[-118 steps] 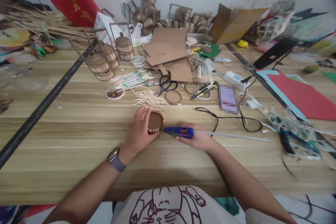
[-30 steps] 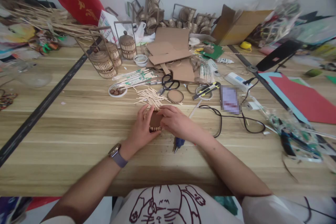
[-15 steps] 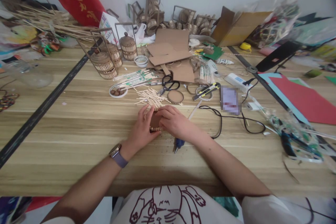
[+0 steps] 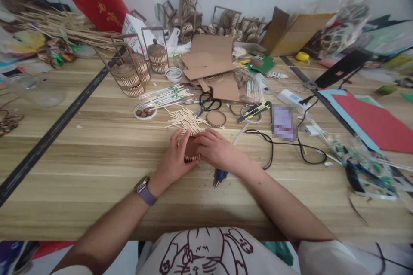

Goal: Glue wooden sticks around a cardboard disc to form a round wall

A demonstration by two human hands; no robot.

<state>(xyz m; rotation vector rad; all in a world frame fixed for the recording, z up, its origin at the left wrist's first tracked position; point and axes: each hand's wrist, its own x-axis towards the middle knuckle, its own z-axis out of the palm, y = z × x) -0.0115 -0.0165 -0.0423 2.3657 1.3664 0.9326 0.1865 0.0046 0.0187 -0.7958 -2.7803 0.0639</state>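
Observation:
Between my hands is a small round cardboard base (image 4: 192, 147) edged with short wooden sticks. My left hand (image 4: 172, 154) curls around its left side, fingers at the far edge and thumb along the near edge. My right hand (image 4: 214, 148), fingers bent together, grips its right rim; the fingertips are partly hidden. Just beyond lies a loose pile of short wooden sticks (image 4: 183, 119). A similar round cardboard piece (image 4: 216, 118) rests to the right of the pile. Below my right wrist, a blue glue gun (image 4: 220, 176) shows its metal nozzle, the rest covered by my arm.
Black-handled scissors (image 4: 210, 102), a dish of brown beads (image 4: 145, 111) and a yellow-black utility knife (image 4: 254, 111) lie farther back. Lidded stick baskets (image 4: 129, 79) stand at left. Cardboard sheets (image 4: 211, 58) are stacked behind. A black cable (image 4: 271, 154) loops at right, near a phone (image 4: 283, 123).
My right hand and forearm have shifted very slightly at the right rim of the cardboard base. My left hand keeps its hold.

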